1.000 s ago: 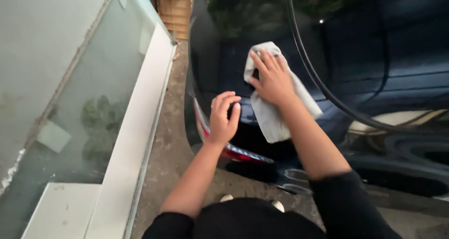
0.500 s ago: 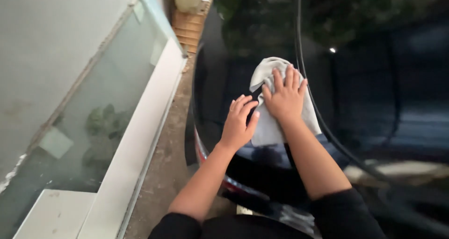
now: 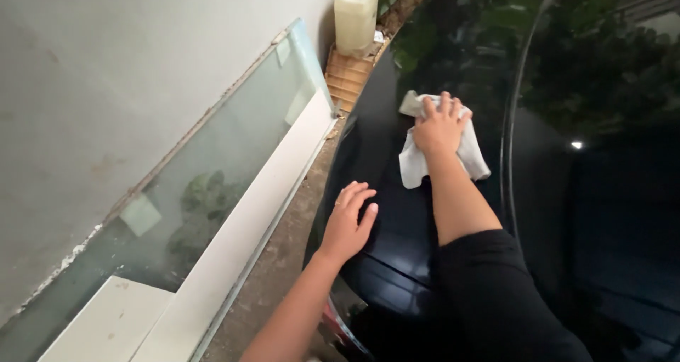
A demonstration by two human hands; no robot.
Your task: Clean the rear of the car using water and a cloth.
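My right hand (image 3: 440,125) presses flat on a light grey cloth (image 3: 414,165) against the glossy black body of a car (image 3: 404,227), arm stretched forward. My left hand (image 3: 347,224) rests open, palm down, on the black panel near its left edge, well behind the cloth. Both forearms are bare below black sleeves.
A glass pane (image 3: 212,171) in a white frame leans on the grey wall at the left. A narrow concrete strip (image 3: 283,256) runs between it and the car. A pale plastic jug (image 3: 355,15) sits on a slatted wooden crate (image 3: 347,78) ahead. Foliage reflects in the car's paint.
My right hand has slid the cloth forward, away from me, along the car. My left hand dropped away from the cloth onto the panel's edge. The view has tilted upward.
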